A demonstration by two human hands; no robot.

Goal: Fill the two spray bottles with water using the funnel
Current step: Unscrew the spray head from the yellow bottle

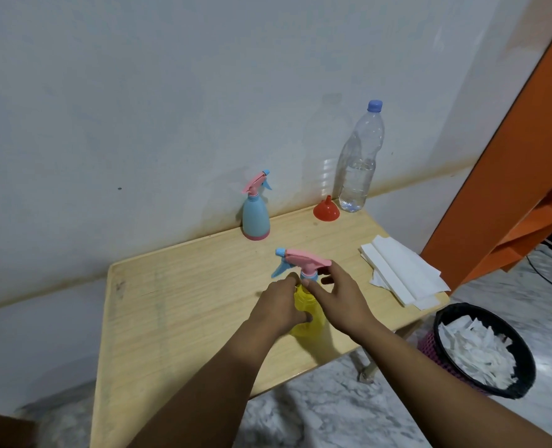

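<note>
Your left hand (279,307) wraps the upright yellow plastic spray bottle (307,313), while your right hand (339,294) pinches its blue collar beneath the pink trigger head (302,258), directly above the body.

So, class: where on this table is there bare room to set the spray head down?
Free: the wide left stretch of the table, left of both hands and the blue spray bottle; also the middle strip between that bottle and the yellow spray bottle. Crowded: right edge with napkins, far corner with funnel and water bottle.
</note>
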